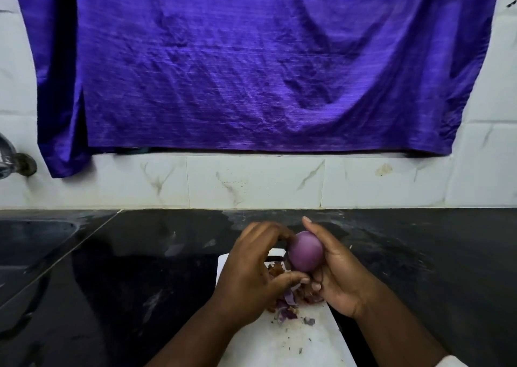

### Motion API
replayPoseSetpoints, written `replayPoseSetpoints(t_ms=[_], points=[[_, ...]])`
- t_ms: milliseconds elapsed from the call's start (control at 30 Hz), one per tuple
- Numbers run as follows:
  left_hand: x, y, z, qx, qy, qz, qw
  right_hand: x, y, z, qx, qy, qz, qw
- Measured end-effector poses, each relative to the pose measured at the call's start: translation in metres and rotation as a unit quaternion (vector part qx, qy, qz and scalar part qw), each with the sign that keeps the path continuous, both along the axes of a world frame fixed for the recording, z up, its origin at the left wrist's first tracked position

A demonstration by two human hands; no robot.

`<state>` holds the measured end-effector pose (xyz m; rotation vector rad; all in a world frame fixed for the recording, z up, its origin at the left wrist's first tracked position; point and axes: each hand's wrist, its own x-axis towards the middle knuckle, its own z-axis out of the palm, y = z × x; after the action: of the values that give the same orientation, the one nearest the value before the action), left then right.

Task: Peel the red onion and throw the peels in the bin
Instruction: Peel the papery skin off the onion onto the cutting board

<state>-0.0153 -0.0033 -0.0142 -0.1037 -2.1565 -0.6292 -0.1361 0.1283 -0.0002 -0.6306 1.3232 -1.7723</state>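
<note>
Lying nearest on the white rectangular plastic cutting board (pixel 291 336) is a loose heap of thin purple and brown onion peels (pixel 291 302), dry, papery scraps that weigh almost nothing. They would likely crumble or scatter if pinched one at a time, so they are better swept together and scooped in a cupped palm for the bin, which is not in view.

Just above that heap, the person's left hand (pixel 251 271) curls in from the left, its grip closed on the lower left side of the onion, thumb and fingertips seemingly pinching at a last shred of skin; exactly what is held between them cannot be made out. The right hand (pixel 335 274) cradles the smooth, round, pale purple peeled red onion (pixel 306 250) from the right, fingers wrapped round its back and thumb beneath, grip clamped on it and holding it clear of the board.

The onion looks firm and fairly light, but its bared surface appears slick, so a wrapping hold round the widest part, as the right hand has, probably suits it better than a fingertip pinch. Peeling seems nearly finished.

Beyond the hands stretches the glossy black stone counter (pixel 140 268), then the white marbled tile wall (pixel 251 182), and furthest a hanging purple fabric cloth (pixel 251 59).
</note>
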Motion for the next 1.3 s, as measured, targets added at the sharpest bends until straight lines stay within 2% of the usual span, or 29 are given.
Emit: replayPoseSetpoints(t_ms=[167,433,667,1033,1100,1200,1300], points=[[0.0,0.0,0.001,0.01,-0.001,-0.003,1.0,0.004,-0.001,-0.001,0.008,0.002,0.014,1.0],[0.002,-0.004,0.003,-0.008,-0.05,-0.02,0.998,0.003,-0.004,-0.006,0.002,0.018,0.031,0.999],[0.003,-0.005,0.002,-0.028,-0.097,-0.041,0.994,0.009,-0.006,-0.005,0.013,0.031,0.006,0.999],[0.006,0.002,0.007,-0.113,-0.067,-0.01,0.991,0.014,-0.013,-0.002,0.001,0.011,-0.056,0.998],[0.006,0.011,0.011,-0.149,-0.046,-0.008,0.988,0.011,-0.016,0.0,0.005,-0.022,-0.101,0.995],[0.001,0.024,0.01,-0.189,-0.025,0.008,0.982,0.002,-0.013,0.002,-0.037,-0.095,-0.156,0.982],[-0.001,0.012,0.005,-0.126,-0.014,0.053,0.991,-0.005,-0.007,0.001,-0.078,-0.118,-0.162,0.977]])
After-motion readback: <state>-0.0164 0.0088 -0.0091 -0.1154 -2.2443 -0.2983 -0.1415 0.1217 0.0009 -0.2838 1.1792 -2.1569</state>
